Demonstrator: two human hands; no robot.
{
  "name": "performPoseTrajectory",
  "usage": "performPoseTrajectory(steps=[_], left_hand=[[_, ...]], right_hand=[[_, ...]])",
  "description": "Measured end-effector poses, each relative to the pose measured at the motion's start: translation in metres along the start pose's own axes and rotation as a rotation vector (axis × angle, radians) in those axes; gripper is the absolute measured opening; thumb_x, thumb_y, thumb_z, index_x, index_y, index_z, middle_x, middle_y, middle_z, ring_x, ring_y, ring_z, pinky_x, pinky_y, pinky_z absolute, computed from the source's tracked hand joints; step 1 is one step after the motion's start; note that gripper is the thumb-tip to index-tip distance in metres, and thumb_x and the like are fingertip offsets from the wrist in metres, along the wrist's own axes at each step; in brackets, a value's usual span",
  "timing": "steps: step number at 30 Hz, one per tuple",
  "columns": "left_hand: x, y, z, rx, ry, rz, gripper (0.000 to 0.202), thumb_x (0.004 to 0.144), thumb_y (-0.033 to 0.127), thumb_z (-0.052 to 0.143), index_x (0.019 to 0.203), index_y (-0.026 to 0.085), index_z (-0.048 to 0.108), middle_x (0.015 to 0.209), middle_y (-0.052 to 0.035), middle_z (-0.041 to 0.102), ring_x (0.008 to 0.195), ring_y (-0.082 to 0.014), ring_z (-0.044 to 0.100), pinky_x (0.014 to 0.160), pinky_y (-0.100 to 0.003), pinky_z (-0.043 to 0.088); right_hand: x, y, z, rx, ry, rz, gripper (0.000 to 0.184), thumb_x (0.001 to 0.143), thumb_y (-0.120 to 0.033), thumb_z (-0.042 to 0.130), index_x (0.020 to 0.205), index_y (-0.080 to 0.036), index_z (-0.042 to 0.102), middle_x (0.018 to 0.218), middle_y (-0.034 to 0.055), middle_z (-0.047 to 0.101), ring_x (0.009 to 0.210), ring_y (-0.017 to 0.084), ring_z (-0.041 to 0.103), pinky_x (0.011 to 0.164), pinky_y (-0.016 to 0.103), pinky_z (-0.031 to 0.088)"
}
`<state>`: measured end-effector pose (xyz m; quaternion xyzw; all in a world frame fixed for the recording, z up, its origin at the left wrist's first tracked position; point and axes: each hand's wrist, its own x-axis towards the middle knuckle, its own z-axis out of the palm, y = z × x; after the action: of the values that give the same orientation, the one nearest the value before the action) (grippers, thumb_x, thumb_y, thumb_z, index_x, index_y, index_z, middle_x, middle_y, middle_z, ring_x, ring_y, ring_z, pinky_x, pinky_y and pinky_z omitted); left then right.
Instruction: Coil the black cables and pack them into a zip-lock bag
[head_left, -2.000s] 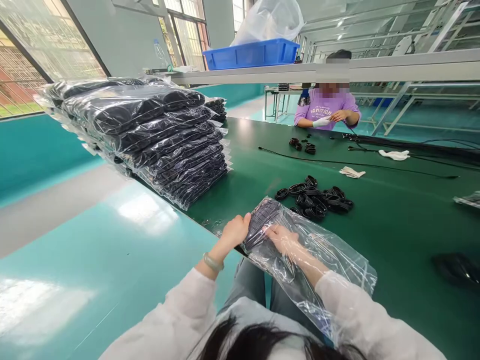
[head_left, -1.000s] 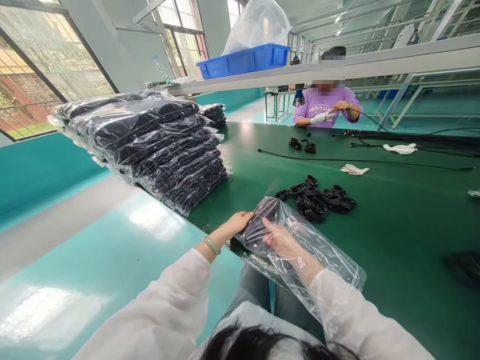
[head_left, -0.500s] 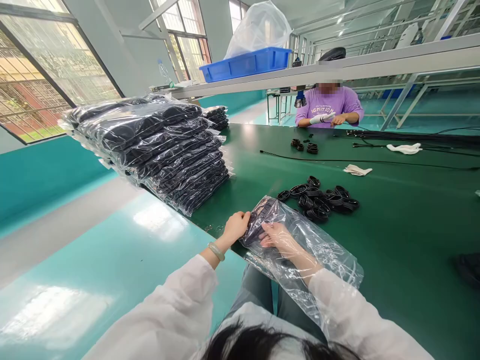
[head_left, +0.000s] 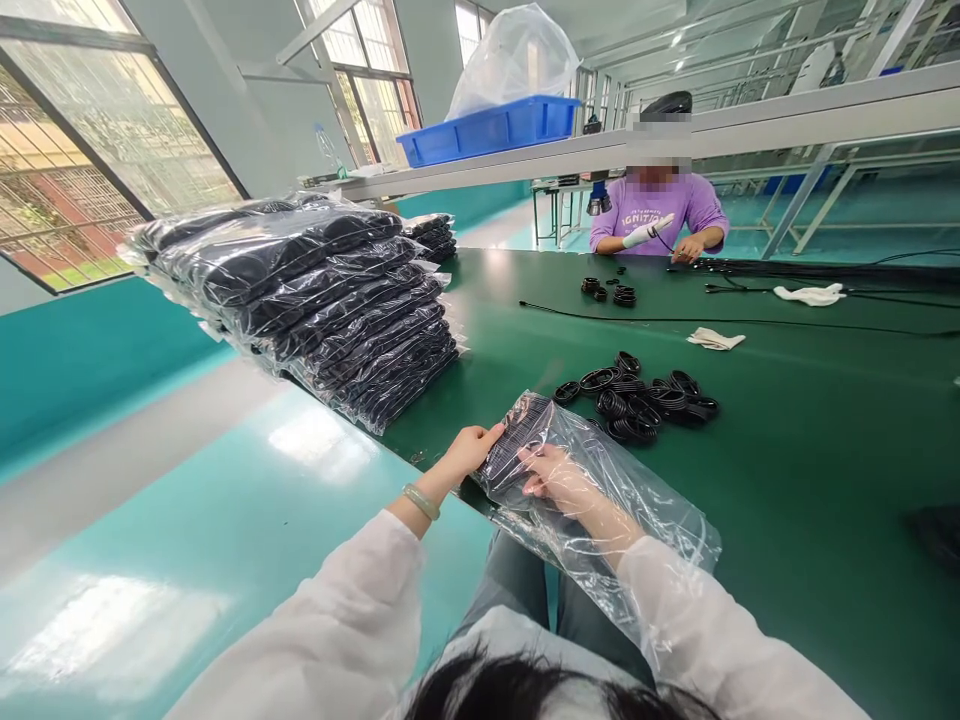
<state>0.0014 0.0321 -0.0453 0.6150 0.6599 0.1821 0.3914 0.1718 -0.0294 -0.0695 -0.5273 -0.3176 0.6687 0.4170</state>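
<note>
A clear plastic bag [head_left: 637, 500] lies at the near edge of the green table [head_left: 787, 450]. My right hand [head_left: 559, 478] is inside the bag up to the forearm, fingers curled on a bundle of black cable coils [head_left: 514, 445] at the bag's closed end. From outside, my left hand [head_left: 469, 450] grips that same end of the bag and the bundle. Just beyond the bag lies a loose pile of black cable coils [head_left: 637, 395].
A tall stack of bagged black coils [head_left: 315, 290] stands at the table's left edge. Across the table a person in a purple shirt [head_left: 660, 215] handles long black cables [head_left: 825, 272]. White cloths [head_left: 716, 340] and a few coils [head_left: 611, 292] lie between. A blue bin [head_left: 487, 130] sits on the shelf above.
My hands have kept shifting the coil bundle at the bag's end, the left opening and closing round it. The person opposite moved their hands over the cables.
</note>
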Motion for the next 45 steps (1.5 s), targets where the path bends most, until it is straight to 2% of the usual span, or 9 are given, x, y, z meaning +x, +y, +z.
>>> performPoseTrajectory(steps=[6,10,17,23,26,30,33,39,45], left_hand=[[-0.008,0.006,0.000,-0.039,-0.086,-0.030,0.075,0.071,0.091,0.046,0.069,0.017,0.059,0.066,-0.0028,0.060,0.063,-0.0165,0.050,0.054,-0.028,0.032],[-0.013,0.011,-0.004,-0.060,-0.141,-0.053,0.072,0.065,0.088,0.061,0.074,0.017,0.062,0.074,-0.0055,0.068,0.067,-0.0179,0.057,0.055,-0.027,0.037],[-0.002,-0.003,-0.021,-0.033,-0.159,-0.061,0.069,0.060,0.086,0.066,0.068,0.017,0.060,0.069,-0.0043,0.066,0.059,-0.0159,0.054,0.052,-0.027,0.034],[0.001,-0.004,-0.020,0.015,-0.112,-0.010,0.066,0.058,0.083,0.070,0.066,0.019,0.057,0.067,-0.0019,0.061,0.060,-0.0155,0.051,0.052,-0.027,0.030],[-0.002,0.001,-0.018,0.014,-0.113,0.001,0.067,0.063,0.084,0.065,0.072,0.018,0.062,0.071,-0.0033,0.065,0.064,-0.0172,0.055,0.054,-0.027,0.034],[-0.006,0.004,-0.015,-0.013,-0.110,0.000,0.074,0.075,0.085,0.051,0.085,0.015,0.071,0.086,-0.0077,0.073,0.076,-0.0213,0.062,0.063,-0.028,0.043],[-0.004,0.005,-0.013,-0.036,-0.103,-0.006,0.073,0.081,0.081,0.047,0.093,0.014,0.074,0.095,-0.0085,0.075,0.083,-0.0226,0.064,0.068,-0.029,0.047],[0.006,-0.002,-0.014,0.000,-0.065,-0.058,0.060,0.084,0.069,0.053,0.091,0.013,0.074,0.088,-0.0103,0.075,0.076,-0.0231,0.066,0.063,-0.029,0.048],[0.006,-0.003,-0.017,0.159,0.003,0.027,0.044,0.088,0.060,0.053,0.093,0.019,0.069,0.091,-0.0055,0.074,0.080,-0.0206,0.065,0.066,-0.026,0.046]], right_hand=[[-0.001,0.003,0.002,-0.021,0.005,-0.003,0.025,0.096,-0.038,0.059,0.112,-0.021,0.052,0.051,-0.0035,0.060,0.041,0.014,0.052,0.045,0.024,0.042],[-0.003,0.003,0.000,-0.050,-0.007,0.003,0.035,0.095,-0.041,0.058,0.120,-0.018,0.049,0.052,-0.0044,0.059,0.039,0.015,0.052,0.043,0.025,0.041],[-0.005,0.000,-0.004,-0.081,-0.043,-0.028,0.048,0.094,-0.029,0.059,0.133,-0.017,0.032,0.090,0.0052,0.071,0.044,0.015,0.061,0.046,0.029,0.050],[-0.004,0.006,-0.003,-0.170,-0.090,-0.122,0.022,0.093,-0.042,0.061,0.098,-0.023,0.051,0.075,-0.0021,0.062,0.044,0.014,0.061,0.042,0.026,0.049],[0.000,0.012,0.001,-0.210,-0.093,-0.173,0.026,0.095,-0.047,0.056,0.084,-0.023,0.051,0.064,-0.0049,0.056,0.039,0.012,0.056,0.038,0.023,0.042],[0.007,0.017,0.007,-0.226,-0.055,-0.217,0.029,0.097,-0.050,0.047,0.084,-0.024,0.050,0.060,-0.0062,0.052,0.036,0.010,0.048,0.036,0.023,0.035],[0.008,0.019,0.007,-0.246,-0.031,-0.250,0.027,0.096,-0.047,0.046,0.085,-0.024,0.052,0.062,-0.0060,0.053,0.038,0.009,0.047,0.039,0.023,0.037],[0.003,0.016,0.004,-0.285,-0.053,-0.238,0.022,0.095,-0.043,0.048,0.086,-0.023,0.051,0.051,-0.0076,0.047,0.035,0.011,0.047,0.037,0.024,0.034],[0.006,0.016,0.009,-0.288,-0.037,-0.210,0.025,0.096,-0.046,0.045,0.084,-0.024,0.048,0.053,-0.0078,0.047,0.034,0.011,0.049,0.037,0.023,0.033]])
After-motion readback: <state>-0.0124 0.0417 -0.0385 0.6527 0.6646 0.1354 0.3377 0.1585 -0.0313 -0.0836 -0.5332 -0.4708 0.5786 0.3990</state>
